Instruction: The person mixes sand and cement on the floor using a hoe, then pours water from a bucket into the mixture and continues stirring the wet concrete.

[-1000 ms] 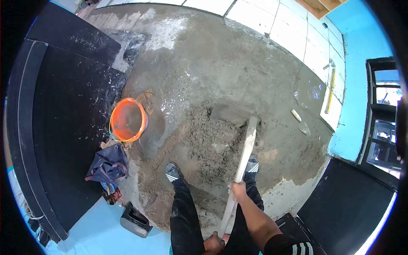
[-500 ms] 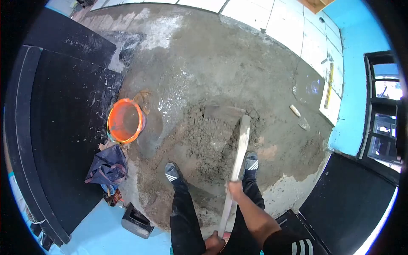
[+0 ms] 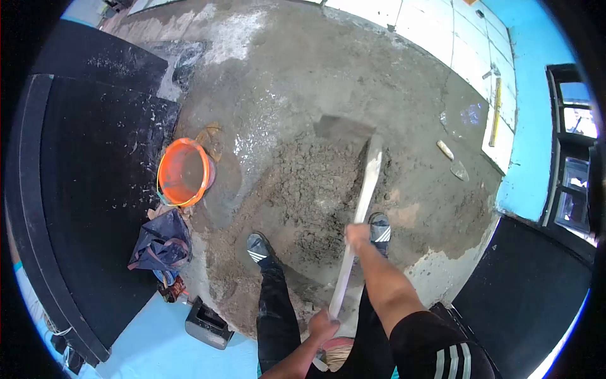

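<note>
A hoe with a pale wooden handle (image 3: 364, 196) reaches forward from between my legs. My right hand (image 3: 358, 236) is closed around the middle of the handle. Near its lower end, my left hand (image 3: 324, 326) has its fingers wrapped round the same wood. The hoe's wide metal blade (image 3: 345, 127), slightly blurred, is at the far edge of a crumbly heap of wet mortar (image 3: 312, 183). Whether the blade touches the mortar cannot be told.
To the left stand an orange bucket (image 3: 207, 183) and a dark bag (image 3: 158, 243). A trowel (image 3: 458, 169) lies on the right of the wet floor. A hammer (image 3: 496, 114) rests on white tiles (image 3: 435, 44) by the blue wall. My striped shoes (image 3: 257, 245) flank the heap's near side.
The hoe blade has shifted forward, away from my feet, to the heap's far edge. Both hands have moved forward with the handle and keep their hold.
</note>
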The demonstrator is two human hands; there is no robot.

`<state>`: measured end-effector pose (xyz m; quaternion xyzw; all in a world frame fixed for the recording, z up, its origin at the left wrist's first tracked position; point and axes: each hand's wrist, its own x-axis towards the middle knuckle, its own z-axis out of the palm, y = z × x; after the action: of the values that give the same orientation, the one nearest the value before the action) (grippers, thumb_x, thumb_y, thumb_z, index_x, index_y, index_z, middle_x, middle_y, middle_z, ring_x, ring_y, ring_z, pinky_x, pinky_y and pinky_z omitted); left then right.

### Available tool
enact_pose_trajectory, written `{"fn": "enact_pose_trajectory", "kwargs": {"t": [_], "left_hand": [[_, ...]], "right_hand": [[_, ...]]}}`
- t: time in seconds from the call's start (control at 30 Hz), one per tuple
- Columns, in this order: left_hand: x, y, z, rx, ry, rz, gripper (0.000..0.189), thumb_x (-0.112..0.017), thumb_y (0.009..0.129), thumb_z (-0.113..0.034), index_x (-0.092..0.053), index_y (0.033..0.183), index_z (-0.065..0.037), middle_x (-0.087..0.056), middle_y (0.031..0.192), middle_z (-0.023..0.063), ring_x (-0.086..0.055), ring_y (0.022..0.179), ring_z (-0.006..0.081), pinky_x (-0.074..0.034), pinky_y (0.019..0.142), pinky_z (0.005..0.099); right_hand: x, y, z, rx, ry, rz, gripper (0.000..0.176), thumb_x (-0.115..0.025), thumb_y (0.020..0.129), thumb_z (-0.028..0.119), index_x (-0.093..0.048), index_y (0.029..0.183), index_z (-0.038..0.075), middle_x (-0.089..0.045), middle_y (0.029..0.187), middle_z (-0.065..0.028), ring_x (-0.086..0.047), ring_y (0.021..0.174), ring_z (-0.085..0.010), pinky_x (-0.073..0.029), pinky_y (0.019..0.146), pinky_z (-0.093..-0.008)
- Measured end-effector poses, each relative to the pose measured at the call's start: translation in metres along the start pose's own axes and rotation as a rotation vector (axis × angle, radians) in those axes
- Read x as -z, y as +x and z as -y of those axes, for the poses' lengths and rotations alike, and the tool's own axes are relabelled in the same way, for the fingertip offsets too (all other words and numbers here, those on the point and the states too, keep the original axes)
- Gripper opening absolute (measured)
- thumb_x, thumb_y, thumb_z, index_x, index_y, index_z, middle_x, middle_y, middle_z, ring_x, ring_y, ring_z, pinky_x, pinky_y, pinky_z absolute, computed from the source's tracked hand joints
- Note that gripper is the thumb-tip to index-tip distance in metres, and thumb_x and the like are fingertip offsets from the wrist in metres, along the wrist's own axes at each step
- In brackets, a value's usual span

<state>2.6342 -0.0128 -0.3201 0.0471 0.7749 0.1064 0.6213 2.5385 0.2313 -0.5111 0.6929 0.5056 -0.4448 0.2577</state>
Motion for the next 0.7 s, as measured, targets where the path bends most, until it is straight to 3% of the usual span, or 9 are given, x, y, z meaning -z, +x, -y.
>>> {"fn": "enact_pose_trajectory", "kwargs": {"t": [0.07,0.2,0.3,0.33,0.4,0.5,0.53,0.63,0.7], "left_hand": [[-0.024,-0.037,0.016,0.055,-0.001,0.030,0.054,-0.067,0.070,-0.030,-0.054,0.119,-0.010,-0.068,0.100,0.0176,-0.064,0.097,0.0368,-0.051,0.085,0.0446],[-0.026,-0.111,0.012,0.130,-0.103,0.070,0.062,-0.067,0.069,-0.034,-0.053,0.125,-0.010,-0.068,0.101,0.0184,-0.065,0.098,0.0353,-0.049,0.087,0.0450],[-0.011,-0.128,-0.002,0.103,-0.061,0.064,0.064,-0.069,0.069,-0.035,-0.054,0.126,-0.009,-0.067,0.101,0.0202,-0.064,0.098,0.0361,-0.049,0.088,0.0457],[0.001,-0.129,-0.011,0.060,0.005,0.010,0.062,-0.067,0.070,-0.034,-0.053,0.125,-0.010,-0.067,0.101,0.0192,-0.065,0.098,0.0359,-0.049,0.087,0.0456],[0.003,-0.107,-0.002,0.075,0.001,-0.001,0.060,-0.068,0.070,-0.035,-0.053,0.123,-0.010,-0.067,0.097,0.0186,-0.065,0.093,0.0363,-0.050,0.082,0.0465],[0.072,-0.111,-0.047,-0.149,0.039,-0.255,0.063,-0.070,0.071,-0.029,-0.050,0.128,-0.010,-0.066,0.094,0.0205,-0.065,0.088,0.0377,-0.051,0.077,0.0487],[0.084,-0.106,-0.054,-0.259,0.006,-0.379,0.065,-0.070,0.071,-0.025,-0.049,0.131,-0.011,-0.066,0.093,0.0231,-0.065,0.089,0.0382,-0.052,0.076,0.0497],[0.145,-0.107,-0.111,-0.364,-0.053,-0.434,0.075,-0.068,0.074,-0.019,-0.036,0.142,-0.012,-0.065,0.100,0.0242,-0.064,0.093,0.0401,-0.051,0.080,0.0480],[0.156,-0.090,-0.132,-0.380,-0.128,-0.366,0.082,-0.067,0.075,-0.018,-0.028,0.147,-0.013,-0.064,0.105,0.0249,-0.063,0.097,0.0409,-0.051,0.083,0.0467]], "right_hand": [[-0.028,0.010,-0.073,0.176,-0.209,-0.219,0.025,-0.058,0.076,0.018,-0.067,0.071,-0.004,-0.068,0.074,-0.0194,-0.069,0.073,-0.0309,-0.051,0.064,-0.0433],[-0.016,-0.059,-0.114,0.104,-0.025,-0.147,0.025,-0.064,0.075,0.014,-0.064,0.088,-0.006,-0.067,0.082,-0.0226,-0.069,0.073,-0.0317,-0.052,0.064,-0.0426],[0.036,-0.133,-0.067,0.284,0.086,-0.139,0.032,-0.065,0.074,0.009,-0.058,0.100,-0.008,-0.067,0.084,-0.0223,-0.068,0.072,-0.0321,-0.053,0.064,-0.0418],[0.053,-0.149,-0.046,0.269,0.160,-0.054,0.041,-0.066,0.074,0.007,-0.051,0.109,-0.007,-0.065,0.094,-0.0232,-0.066,0.085,-0.0331,-0.052,0.073,-0.0410],[0.068,-0.155,-0.012,0.438,0.219,-0.141,0.048,-0.067,0.073,0.008,-0.048,0.115,-0.006,-0.062,0.103,-0.0249,-0.063,0.096,-0.0342,-0.050,0.082,-0.0406],[0.109,-0.177,0.070,0.592,0.246,-0.173,0.060,-0.068,0.073,0.007,-0.042,0.125,-0.005,-0.056,0.117,-0.0268,-0.055,0.113,-0.0367,-0.044,0.096,-0.0402],[0.118,-0.175,0.095,0.638,0.255,-0.188,0.063,-0.067,0.073,0.007,-0.040,0.128,-0.005,-0.056,0.118,-0.0270,-0.055,0.113,-0.0369,-0.044,0.096,-0.0402],[0.132,-0.160,0.153,0.829,0.196,-0.326,0.080,-0.068,0.076,0.010,-0.026,0.143,0.000,-0.057,0.118,-0.0297,-0.057,0.111,-0.0406,-0.045,0.095,-0.0433],[0.144,-0.156,0.191,0.708,0.033,-0.278,0.088,-0.064,0.076,0.012,-0.013,0.147,-0.004,-0.057,0.119,-0.0320,-0.056,0.113,-0.0418,-0.045,0.096,-0.0427]]}}
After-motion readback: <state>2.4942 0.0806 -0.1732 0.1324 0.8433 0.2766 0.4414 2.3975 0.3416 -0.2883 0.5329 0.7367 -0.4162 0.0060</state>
